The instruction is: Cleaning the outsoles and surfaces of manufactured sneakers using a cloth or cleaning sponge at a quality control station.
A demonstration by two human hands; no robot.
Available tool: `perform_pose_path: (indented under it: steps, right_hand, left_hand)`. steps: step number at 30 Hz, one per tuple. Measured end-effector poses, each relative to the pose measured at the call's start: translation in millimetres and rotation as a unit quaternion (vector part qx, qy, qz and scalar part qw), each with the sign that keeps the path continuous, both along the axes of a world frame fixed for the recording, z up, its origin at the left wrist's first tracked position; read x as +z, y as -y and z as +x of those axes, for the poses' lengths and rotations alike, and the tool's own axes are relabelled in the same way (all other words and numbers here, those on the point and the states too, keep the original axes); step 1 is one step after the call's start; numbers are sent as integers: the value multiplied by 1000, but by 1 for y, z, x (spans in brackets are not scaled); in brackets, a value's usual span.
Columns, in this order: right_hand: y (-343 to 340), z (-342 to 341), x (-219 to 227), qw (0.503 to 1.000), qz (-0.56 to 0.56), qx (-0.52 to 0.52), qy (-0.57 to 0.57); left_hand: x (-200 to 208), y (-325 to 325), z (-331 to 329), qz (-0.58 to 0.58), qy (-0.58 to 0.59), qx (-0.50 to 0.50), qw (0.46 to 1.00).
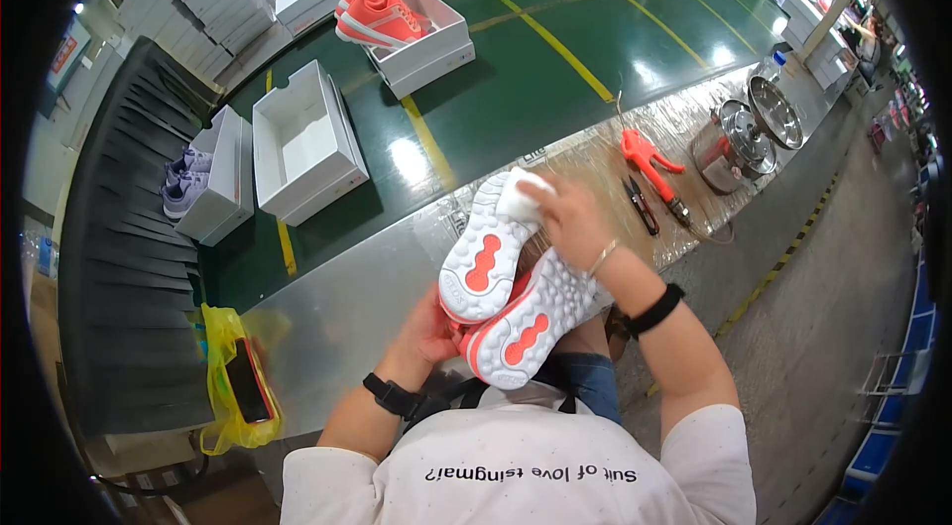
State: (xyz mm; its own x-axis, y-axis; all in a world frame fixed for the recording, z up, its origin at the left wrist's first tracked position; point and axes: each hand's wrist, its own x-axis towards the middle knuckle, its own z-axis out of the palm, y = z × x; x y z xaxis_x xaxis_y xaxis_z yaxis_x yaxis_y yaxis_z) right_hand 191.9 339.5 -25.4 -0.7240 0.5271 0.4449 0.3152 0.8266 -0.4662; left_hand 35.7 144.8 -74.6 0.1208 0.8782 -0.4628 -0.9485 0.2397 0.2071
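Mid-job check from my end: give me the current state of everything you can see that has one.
Left hand: closed around the shoes' heels
Right hand: gripping the cloth, blurred
Coral-and-white shoes: held, soles facing the camera
White cloth: against one sole
Far box: open, coral shoes inside
Middle box: open, nothing visible inside
Left box: open, lavender shoes inside
Air gun: lying down, unheld
Bottle: capped

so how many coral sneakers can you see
4: one sneaker and another held soles-up by the left hand, two more at the white shoebox on the green conveyor. Others may be hidden.
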Motion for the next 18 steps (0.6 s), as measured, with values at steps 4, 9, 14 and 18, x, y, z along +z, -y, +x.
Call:
perform_pose_path:
  steps: [4,9,14,18]
  right_hand:
    - [-66,-22,-25,992,-92,-45,67]
    - [-36,-52,11,995,-25,67,76]
    - [97,-33,49,937,35,345,-43]
    - [82,-21,57,924,36,380,22]
  left_hand:
    - [6,-3,4,19,-3,-30,999]
    - [5,-7,4,-35,-25,-13,999]
    - [-5,-13,1,-13,-1,-4,1000]
    - [-5,-16,2,-36,-34,-7,999]
